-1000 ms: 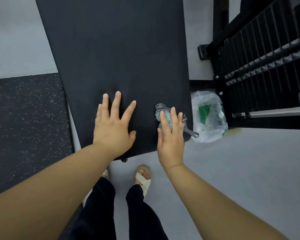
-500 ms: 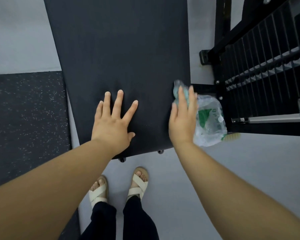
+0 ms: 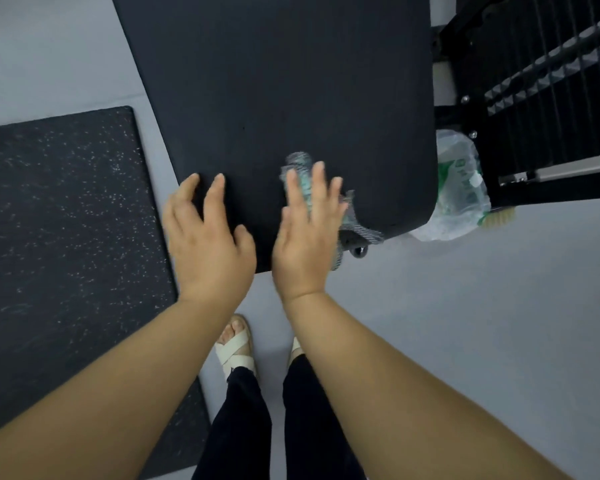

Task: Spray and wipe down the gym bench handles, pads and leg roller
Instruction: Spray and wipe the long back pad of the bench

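Cloth [image 3: 297, 161] swept back from right edge of bench pad [image 3: 291, 81] to near-end middle, pinned under right hand [image 3: 307, 233], fingers straight, pressing flat. Left hand [image 3: 208, 237] braced on pad, fingers spread, relaxed. Near end likely almost wiped. Grey floor [image 3: 465, 306]; speckled rubber mat [image 3: 59, 202] left; plastic bag [image 3: 461, 188] beside right corner.

Pale grey floor [image 3: 465, 323] spreads below and to the right of the fingers [image 3: 317, 181]. Well to their left, a black rubber mat [image 3: 59, 220] flecked with white lies flat on it. Up to their right stands a black metal frame [image 3: 551, 116] with ribbed bars and a silver rod [image 3: 561, 169]. A clear plastic bag [image 3: 461, 199] with green print sits at its base. The light is soft and even.
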